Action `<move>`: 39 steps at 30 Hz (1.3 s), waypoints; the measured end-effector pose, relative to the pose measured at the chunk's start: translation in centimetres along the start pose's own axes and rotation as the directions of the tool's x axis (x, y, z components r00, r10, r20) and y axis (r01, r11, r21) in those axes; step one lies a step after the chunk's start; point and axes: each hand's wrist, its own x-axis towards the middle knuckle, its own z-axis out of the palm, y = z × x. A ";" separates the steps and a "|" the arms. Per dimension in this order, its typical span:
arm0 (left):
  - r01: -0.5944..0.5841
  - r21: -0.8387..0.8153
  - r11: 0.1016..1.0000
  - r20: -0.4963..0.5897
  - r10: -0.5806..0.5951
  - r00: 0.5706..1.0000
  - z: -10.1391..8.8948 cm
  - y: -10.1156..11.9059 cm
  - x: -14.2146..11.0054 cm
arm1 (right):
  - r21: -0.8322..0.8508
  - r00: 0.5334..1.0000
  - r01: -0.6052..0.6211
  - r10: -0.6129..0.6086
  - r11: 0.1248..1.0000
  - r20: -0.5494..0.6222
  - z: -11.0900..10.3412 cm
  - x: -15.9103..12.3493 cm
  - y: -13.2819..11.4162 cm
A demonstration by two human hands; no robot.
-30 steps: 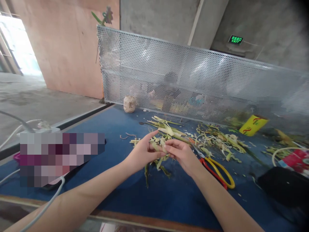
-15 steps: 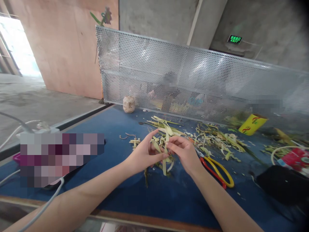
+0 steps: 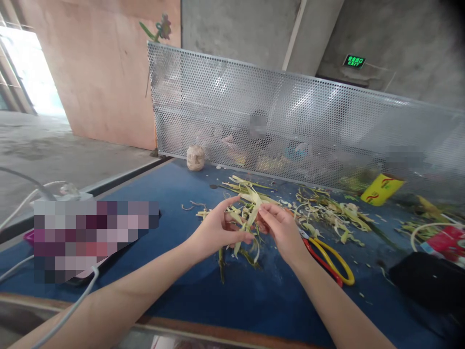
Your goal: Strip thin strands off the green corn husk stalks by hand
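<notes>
Both hands are over the middle of the blue table (image 3: 174, 291). My left hand (image 3: 214, 225) holds the lower part of a bundle of pale green leaf strips (image 3: 250, 217), its thumb underneath and index finger stretched up beside them. My right hand (image 3: 281, 228) pinches one strip, the wide pale one (image 3: 255, 196), between thumb and fingertips. Part of the bundle is hidden behind my fingers. Loose ends hang down below the left thumb. Close to my right wrist lies a pair of scissors (image 3: 336, 261) with one red and one yellow handle.
Plant scraps (image 3: 337, 213) are scattered at the back right, near a yellow roll (image 3: 383, 189). A perforated metal screen (image 3: 232, 102) borders the far edge, with a wrapped lump (image 3: 195, 158) before it. At right sit a black object (image 3: 428, 281) and a red packet (image 3: 450, 245). A cable (image 3: 82, 295) crosses on the left.
My right hand has shifted the pale strip so that it now slants up toward the right instead of hanging straight. The left hand keeps its hold on the bundle. The view has moved slightly.
</notes>
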 end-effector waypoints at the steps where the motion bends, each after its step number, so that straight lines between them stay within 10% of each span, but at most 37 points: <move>1: -0.014 0.009 1.000 -0.031 0.014 0.999 -0.1 0.1 0.1 | -0.036 0.999 0.004 -0.002 0.999 0.047 0.0 -0.1 -0.2; 8: -0.071 0.142 0.987 -0.170 0.095 0.981 -0.6 0.3 0.3 | -0.302 0.955 0.050 0.043 0.952 0.292 0.1 -0.9 -1.1; 16: -0.076 0.188 0.979 -0.203 0.114 0.973 -1.2 0.2 0.5 | -0.160 0.954 0.033 0.017 0.987 0.300 -1.8 0.1 -0.8; 22: -0.041 0.140 0.989 -0.123 0.058 0.991 -0.7 0.3 0.4 | -0.141 0.877 -0.168 0.213 0.976 0.431 -1.0 -0.1 -0.2; 39: -0.115 0.097 0.989 0.003 0.115 0.993 0.0 -0.1 -0.2 | 0.041 0.904 -0.304 0.275 0.952 0.327 0.7 -0.5 0.8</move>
